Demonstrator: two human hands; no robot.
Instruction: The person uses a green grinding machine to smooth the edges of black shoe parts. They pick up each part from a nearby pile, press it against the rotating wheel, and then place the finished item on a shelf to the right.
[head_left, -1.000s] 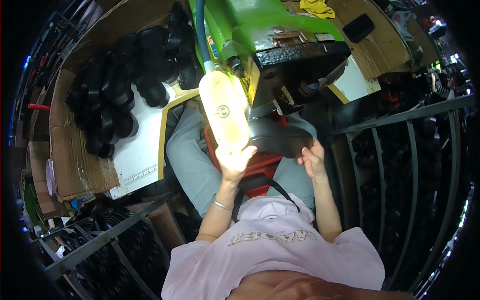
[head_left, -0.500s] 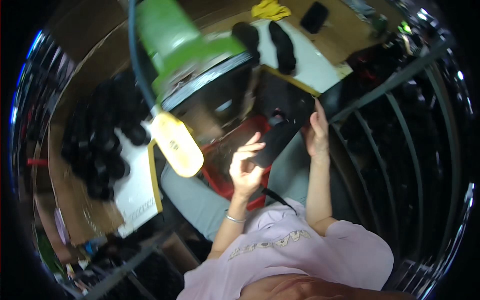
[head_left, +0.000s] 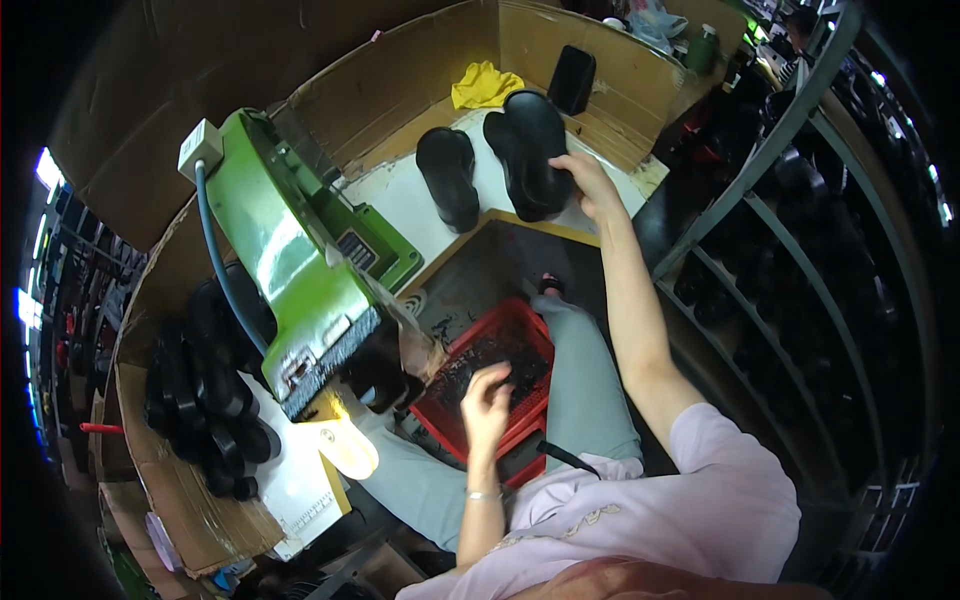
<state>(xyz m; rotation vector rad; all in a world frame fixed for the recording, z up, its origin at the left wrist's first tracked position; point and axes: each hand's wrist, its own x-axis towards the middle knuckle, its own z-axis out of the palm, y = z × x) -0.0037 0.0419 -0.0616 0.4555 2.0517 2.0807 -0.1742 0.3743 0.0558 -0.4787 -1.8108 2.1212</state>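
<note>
My right hand [head_left: 590, 187] reaches to the far side of the white worktop and grips the edge of a black shoe sole [head_left: 535, 150]. The thumb lies over it and the other fingers are partly hidden. This sole overlaps another black sole, of which only the left edge shows. A separate black sole [head_left: 448, 180] lies just to the left. My left hand [head_left: 486, 405] hovers over a red basket [head_left: 428, 428] between my knees. Its fingers are loosely bent and apart from the thumb, with nothing visible in them.
A green machine [head_left: 290, 240] with a blue cable stands left of centre, its yellow-lit lamp [head_left: 348, 448] below. Black soles [head_left: 205, 400] are piled at left. Cardboard walls [head_left: 420, 75] edge the worktop. A yellow cloth [head_left: 486, 86] lies behind; a metal rack [head_left: 800, 290] stands right.
My right hand has moved forward to the worktop with the black sole. My left hand has let go of it and sits lower, over the basket. The head view has shifted.
</note>
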